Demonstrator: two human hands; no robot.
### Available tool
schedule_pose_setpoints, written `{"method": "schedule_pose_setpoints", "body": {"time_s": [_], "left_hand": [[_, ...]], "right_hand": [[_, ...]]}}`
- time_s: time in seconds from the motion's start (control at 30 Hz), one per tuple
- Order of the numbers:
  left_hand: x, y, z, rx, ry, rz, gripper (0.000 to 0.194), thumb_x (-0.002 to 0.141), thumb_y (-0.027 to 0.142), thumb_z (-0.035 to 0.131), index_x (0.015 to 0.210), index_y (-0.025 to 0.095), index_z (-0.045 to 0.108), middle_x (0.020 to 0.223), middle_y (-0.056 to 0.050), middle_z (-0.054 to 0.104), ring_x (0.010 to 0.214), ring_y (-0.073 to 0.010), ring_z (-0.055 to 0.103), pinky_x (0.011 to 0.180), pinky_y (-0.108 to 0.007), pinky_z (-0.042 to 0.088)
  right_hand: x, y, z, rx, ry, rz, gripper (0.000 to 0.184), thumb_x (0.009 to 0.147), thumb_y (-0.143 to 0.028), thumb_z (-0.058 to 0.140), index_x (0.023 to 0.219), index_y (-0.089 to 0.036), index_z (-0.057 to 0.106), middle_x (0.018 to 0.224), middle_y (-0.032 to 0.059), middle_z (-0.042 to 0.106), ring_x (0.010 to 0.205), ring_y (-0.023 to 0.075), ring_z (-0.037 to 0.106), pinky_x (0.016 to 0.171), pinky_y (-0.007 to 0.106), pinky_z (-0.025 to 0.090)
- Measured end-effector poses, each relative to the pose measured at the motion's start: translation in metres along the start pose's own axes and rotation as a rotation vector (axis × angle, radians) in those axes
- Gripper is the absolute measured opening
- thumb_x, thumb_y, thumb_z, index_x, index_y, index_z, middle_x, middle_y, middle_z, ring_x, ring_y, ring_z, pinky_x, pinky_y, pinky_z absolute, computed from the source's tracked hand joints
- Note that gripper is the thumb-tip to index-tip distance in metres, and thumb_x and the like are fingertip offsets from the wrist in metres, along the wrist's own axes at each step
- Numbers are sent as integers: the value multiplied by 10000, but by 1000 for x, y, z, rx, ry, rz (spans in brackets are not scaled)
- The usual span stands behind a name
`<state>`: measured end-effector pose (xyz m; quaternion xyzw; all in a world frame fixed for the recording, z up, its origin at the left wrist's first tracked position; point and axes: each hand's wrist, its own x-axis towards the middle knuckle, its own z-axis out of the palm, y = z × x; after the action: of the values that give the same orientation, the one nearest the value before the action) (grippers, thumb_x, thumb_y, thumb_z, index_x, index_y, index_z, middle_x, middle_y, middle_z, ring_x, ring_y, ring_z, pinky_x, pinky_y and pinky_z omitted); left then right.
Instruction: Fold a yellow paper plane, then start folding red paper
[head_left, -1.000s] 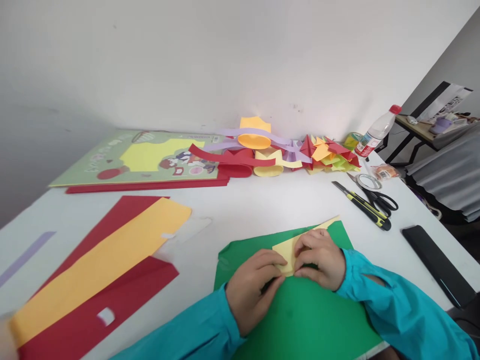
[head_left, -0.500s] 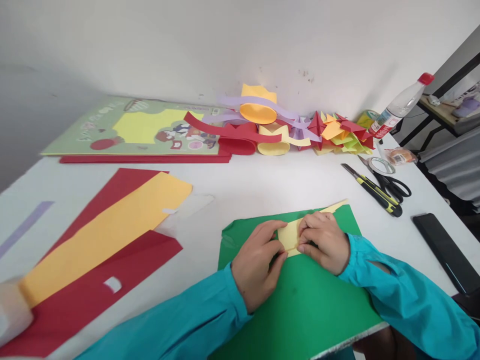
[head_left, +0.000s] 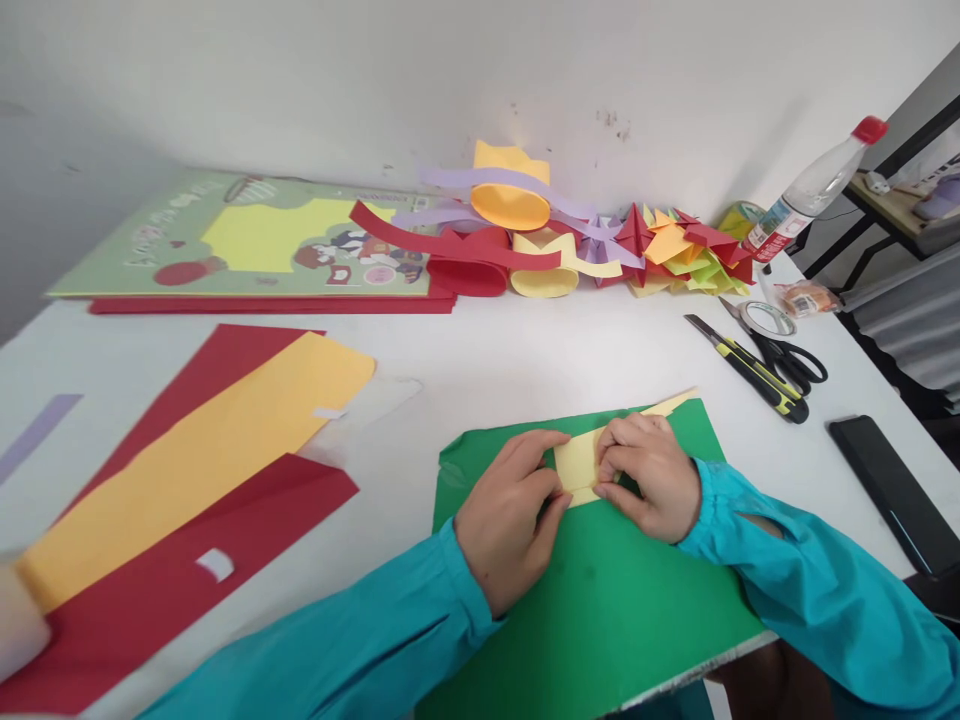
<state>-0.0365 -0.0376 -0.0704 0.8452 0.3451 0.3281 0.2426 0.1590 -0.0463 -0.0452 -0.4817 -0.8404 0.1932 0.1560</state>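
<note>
A pale yellow paper strip (head_left: pixel 579 462) lies slanted across a green board (head_left: pixel 600 610) at the table's front edge. A narrow fold or crease runs along the strip's near edge. My left hand (head_left: pixel 510 515) pinches the strip's left end, thumb at the near edge and a fingertip at the upper corner. Close beside it, my right hand (head_left: pixel 651 475) has its fingers curled and its thumb pressed on the same near edge. Part of the strip passes beneath the right hand, and its far end shows beyond it at the board's upper right.
Red paper (head_left: pixel 300 510) and orange paper (head_left: pixel 217 450) lie left. Behind are a picture pad (head_left: pixel 127 265), paper rings (head_left: pixel 510 200) and folded paper shapes (head_left: pixel 675 250). On the right are a utility knife (head_left: pixel 750 370), scissors (head_left: pixel 799 365), tape (head_left: pixel 771 318), bottle (head_left: pixel 806 195) and black phone (head_left: pixel 892 495).
The camera view has shifted slightly, so the background items sit a little differently. Both hands stay on the yellow strip at nearly the same spot.
</note>
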Motion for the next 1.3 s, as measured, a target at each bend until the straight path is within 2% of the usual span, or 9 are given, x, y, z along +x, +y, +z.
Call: {"method": "schedule_pose_setpoints", "body": {"time_s": [0.17,0.27,0.4,0.47,0.6,0.87,1.17,1.3], "left_hand": [[0,-1,-1,0,17,5,199,822,120,439,644,166,515,1072,-111,547,1030,-227,498,829,-406,486],[1,1,-2,54,36,59,188,837,134,438,672,157,524,1067,-127,554,1022,-230,497,820,-404,489],[1,3,-5,234,79,342,224,867,119,377,808,142,592,1094,-135,576,1011,-234,504,800,-400,490],[1,3,-5,278,32,426,263,886,115,345,898,150,605,998,-98,623,932,-196,543,769,-354,499],[-3,1,-3,244,-98,373,344,926,154,258,942,148,602,847,-61,634,791,-150,570,730,-291,508],[-7,-2,3,168,-82,274,339,936,183,249,929,157,587,822,-57,620,766,-153,564,721,-286,497],[-3,-3,-1,202,-116,336,320,924,162,275,882,150,592,814,-56,618,748,-157,549,687,-291,501],[-3,-4,-1,299,-97,458,280,908,159,315,918,119,593,830,-72,614,772,-179,548,672,-318,502]], "right_hand": [[-1,1,0,-17,-9,-9,96,751,-256,591,698,-191,543,850,14,536,810,172,434,738,343,264],[-1,1,1,-9,2,-11,91,754,-254,588,703,-195,542,851,10,539,806,169,438,740,344,265],[-1,2,1,6,16,-24,90,756,-252,586,708,-194,536,851,12,544,811,170,444,741,346,266],[-1,1,1,8,18,-30,95,765,-256,581,710,-193,536,850,14,545,809,169,446,741,346,266],[-1,1,1,11,21,-25,100,775,-264,578,715,-195,538,848,12,547,813,169,447,740,344,266],[-2,1,2,1,37,-38,100,777,-264,569,720,-193,529,850,11,549,814,172,445,741,348,264],[-2,-1,3,-42,39,-31,109,779,-268,554,712,-189,519,853,25,546,802,183,431,720,352,264],[-2,-3,2,-59,39,-32,113,784,-267,552,715,-188,510,852,28,538,808,184,427,719,350,264]]}}
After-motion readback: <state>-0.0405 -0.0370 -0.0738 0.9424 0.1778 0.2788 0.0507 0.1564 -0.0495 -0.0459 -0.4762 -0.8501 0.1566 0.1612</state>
